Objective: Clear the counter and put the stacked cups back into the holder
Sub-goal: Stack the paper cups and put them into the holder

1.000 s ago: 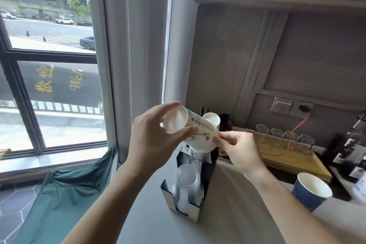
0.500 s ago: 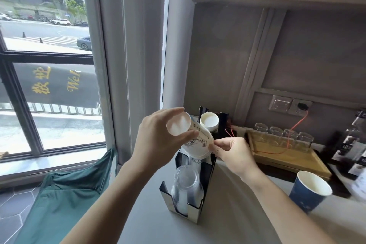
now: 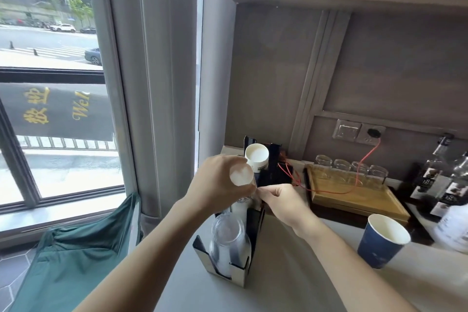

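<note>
head view: left hand point(image 3: 215, 182) lowers stacked cups point(image 3: 241, 186) into holder point(image 3: 238, 271).

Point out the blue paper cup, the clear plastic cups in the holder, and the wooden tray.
blue paper cup point(image 3: 377, 248): head view, outer wall
clear plastic cups point(image 3: 226, 240): head view, stack's side
wooden tray point(image 3: 354, 200): head view, bare front surface

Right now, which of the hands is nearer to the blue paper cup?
Right. The right hand is by the cup holder, with bare counter between it and the blue paper cup; the left hand is farther left.
</note>
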